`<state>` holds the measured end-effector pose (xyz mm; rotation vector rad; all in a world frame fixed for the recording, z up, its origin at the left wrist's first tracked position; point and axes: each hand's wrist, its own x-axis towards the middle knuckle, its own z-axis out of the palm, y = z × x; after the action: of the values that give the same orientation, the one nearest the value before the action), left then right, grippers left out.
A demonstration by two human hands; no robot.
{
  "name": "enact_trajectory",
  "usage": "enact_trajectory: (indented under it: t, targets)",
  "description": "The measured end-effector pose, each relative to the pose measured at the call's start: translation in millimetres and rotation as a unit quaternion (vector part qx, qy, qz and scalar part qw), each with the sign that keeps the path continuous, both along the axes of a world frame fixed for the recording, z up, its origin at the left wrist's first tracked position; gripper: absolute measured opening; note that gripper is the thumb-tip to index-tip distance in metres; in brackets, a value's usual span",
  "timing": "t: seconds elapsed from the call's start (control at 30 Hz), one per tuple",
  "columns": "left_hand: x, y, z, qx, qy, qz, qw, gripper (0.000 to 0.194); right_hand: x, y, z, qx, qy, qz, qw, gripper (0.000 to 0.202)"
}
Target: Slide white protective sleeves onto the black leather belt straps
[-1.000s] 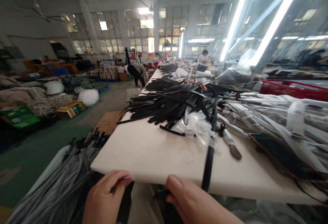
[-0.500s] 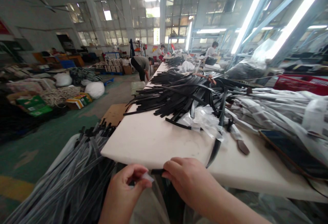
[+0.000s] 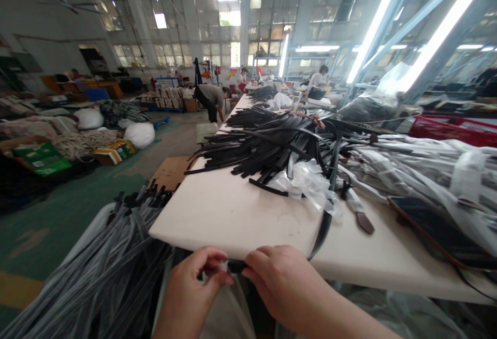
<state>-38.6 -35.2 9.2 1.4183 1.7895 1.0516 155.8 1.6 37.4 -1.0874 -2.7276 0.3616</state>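
At the near edge of the pale table (image 3: 202,209), my right hand (image 3: 281,279) pinches a black strap (image 3: 235,266), its short end jutting out to the left. My left hand (image 3: 194,284) has thumb and fingers closed on a small piece of clear plastic film (image 3: 222,267). The film meets the strap's end; whether it goes around the end I cannot tell. Most of the strap is hidden behind my right hand. Crumpled clear plastic sleeves (image 3: 308,181) lie farther up the table, beside a large pile of black straps (image 3: 264,142).
Plastic-wrapped straps (image 3: 97,261) fill a bin at lower left. White-wrapped straps (image 3: 419,168) and a dark phone-like device (image 3: 438,230) lie on the right, with a red crate (image 3: 454,129) behind. A person (image 3: 209,98) bends over beyond the table's left side.
My hands have come closer together, so the plastic film now meets the strap's end. The camera view has shifted slightly. The bending person's head now shows.
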Motion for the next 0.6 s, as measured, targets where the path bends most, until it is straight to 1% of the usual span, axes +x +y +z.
enact_trajectory:
  t: [0.07, 0.13, 0.2, 0.23, 0.27, 0.37, 0.43, 0.5, 0.6]
  targets:
    - [3, -1, -0.1, 0.001, 0.010, -0.018, 1.000, 0.015, -4, -1, -1.6, 0.010, -0.022, 0.019, 1.000, 0.017]
    - [6, -2, -0.2, -0.011, 0.021, -0.054, 0.998, 0.015, -7, 0, -3.0, 0.018, -0.045, 0.053, 0.997, 0.013]
    - [6, -2, -0.4, -0.033, 0.033, -0.089, 0.995, 0.016, -5, 2, -2.7, 0.011, -0.060, 0.097, 0.993, 0.010]
    - [4, -3, -0.6, -0.044, 0.045, -0.097, 0.993, 0.016, -1, 4, -1.6, 0.002, -0.063, 0.108, 0.992, 0.011]
    - [0, -5, -1.0, -0.050, 0.061, -0.099, 0.992, 0.015, 4, 7, 0.0, -0.009, -0.066, 0.103, 0.992, 0.011]
    - [-18, -10, -4.9, -0.042, 0.109, -0.083, 0.990, 0.011, 23, 16, 5.6, -0.039, -0.083, 0.048, 0.995, 0.008]
    - [-27, -12, -10.0, -0.025, 0.119, -0.089, 0.989, 0.013, 30, 19, 7.0, -0.038, -0.092, 0.031, 0.995, 0.011]
    - [-27, -12, -16.3, -0.016, 0.117, -0.116, 0.986, 0.014, 26, 16, 4.7, -0.021, -0.093, 0.048, 0.994, 0.013]
    - [-16, -9, -24.7, -0.011, 0.126, -0.164, 0.978, 0.017, 12, 9, -3.1, -0.007, -0.101, 0.100, 0.990, 0.012]
